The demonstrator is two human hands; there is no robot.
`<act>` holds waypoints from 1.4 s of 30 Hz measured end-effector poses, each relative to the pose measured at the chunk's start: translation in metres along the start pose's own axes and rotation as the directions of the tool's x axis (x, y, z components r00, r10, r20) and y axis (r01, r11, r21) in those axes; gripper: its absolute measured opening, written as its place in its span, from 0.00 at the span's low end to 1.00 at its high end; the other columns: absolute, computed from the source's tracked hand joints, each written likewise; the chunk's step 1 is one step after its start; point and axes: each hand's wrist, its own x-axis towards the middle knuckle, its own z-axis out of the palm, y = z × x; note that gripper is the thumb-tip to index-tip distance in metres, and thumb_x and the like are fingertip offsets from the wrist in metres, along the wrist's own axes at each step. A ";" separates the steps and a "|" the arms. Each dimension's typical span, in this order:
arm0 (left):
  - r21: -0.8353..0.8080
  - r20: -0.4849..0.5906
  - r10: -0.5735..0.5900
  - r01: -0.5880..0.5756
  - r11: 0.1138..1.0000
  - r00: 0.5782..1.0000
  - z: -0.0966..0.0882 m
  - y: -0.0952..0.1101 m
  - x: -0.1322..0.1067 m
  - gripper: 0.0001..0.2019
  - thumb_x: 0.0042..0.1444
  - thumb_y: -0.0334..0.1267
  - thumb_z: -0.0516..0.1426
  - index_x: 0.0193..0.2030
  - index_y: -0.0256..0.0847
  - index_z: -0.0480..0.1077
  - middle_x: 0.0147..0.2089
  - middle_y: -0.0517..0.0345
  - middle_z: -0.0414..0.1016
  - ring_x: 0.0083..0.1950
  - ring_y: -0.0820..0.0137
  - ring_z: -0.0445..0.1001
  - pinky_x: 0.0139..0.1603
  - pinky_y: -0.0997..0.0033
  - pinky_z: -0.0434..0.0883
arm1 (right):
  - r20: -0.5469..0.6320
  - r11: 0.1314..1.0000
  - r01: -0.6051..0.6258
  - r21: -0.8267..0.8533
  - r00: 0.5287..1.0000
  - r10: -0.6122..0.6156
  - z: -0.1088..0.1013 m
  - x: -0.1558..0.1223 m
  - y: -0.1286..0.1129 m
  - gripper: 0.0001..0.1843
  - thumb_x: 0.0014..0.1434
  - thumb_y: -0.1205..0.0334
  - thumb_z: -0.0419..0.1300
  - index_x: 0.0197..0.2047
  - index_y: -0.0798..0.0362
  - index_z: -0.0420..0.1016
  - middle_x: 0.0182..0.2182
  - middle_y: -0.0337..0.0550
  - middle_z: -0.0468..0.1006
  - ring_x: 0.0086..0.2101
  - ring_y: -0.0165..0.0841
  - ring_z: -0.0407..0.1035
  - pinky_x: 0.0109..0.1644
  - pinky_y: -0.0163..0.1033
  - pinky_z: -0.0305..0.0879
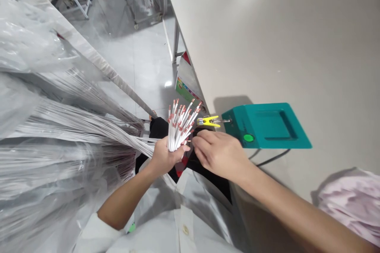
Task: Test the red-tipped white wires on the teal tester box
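Note:
My left hand (166,157) is closed round a bundle of white wires (177,132), whose reddish, copper-tipped ends fan out above the fist. The wires' long tails run off to the left. Just right of the bundle, my right hand (218,152) has its fingers pinched together at a thin wire end; what lies between the fingertips is too small to make out. Above the right fingers, a yellow clip (210,121) sits on a metal rod from a teal device (270,126) with a green round button.
The device rests on a beige table (267,47) near its left edge. Plastic-wrapped wire bundles (59,126) hang over a rail (109,71) at left. A pink cloth (353,201) lies at lower right. A printed box (188,83) stands below the table edge.

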 end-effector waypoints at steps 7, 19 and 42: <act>-0.054 0.023 0.082 -0.081 0.995 0.996 0.001 0.003 0.020 0.20 0.45 0.37 0.62 0.46 0.33 0.71 0.22 0.62 0.71 0.18 0.78 0.63 0.21 0.77 0.62 | 0.167 0.946 -0.069 -0.318 0.978 0.128 -0.028 0.007 0.040 0.14 0.60 0.61 0.54 0.46 0.57 0.73 0.40 0.51 0.77 0.42 0.43 0.67 0.41 0.44 0.55; -0.204 0.077 0.121 -0.103 0.973 0.990 0.019 0.005 0.047 0.24 0.47 0.39 0.62 0.52 0.34 0.69 0.32 0.51 0.79 0.17 0.80 0.62 0.19 0.76 0.63 | 0.458 0.960 0.056 -0.273 0.886 0.079 -0.033 0.027 0.060 0.10 0.57 0.71 0.52 0.29 0.55 0.73 0.30 0.48 0.78 0.38 0.41 0.68 0.51 0.52 0.46; -0.047 -0.013 0.059 -0.060 0.997 0.998 0.031 0.004 0.049 0.17 0.45 0.40 0.62 0.41 0.33 0.73 0.27 0.56 0.74 0.21 0.75 0.66 0.21 0.75 0.65 | 0.319 0.977 0.002 -0.215 0.945 0.068 -0.018 0.012 0.069 0.19 0.54 0.60 0.60 0.48 0.58 0.71 0.37 0.53 0.78 0.39 0.47 0.70 0.54 0.63 0.47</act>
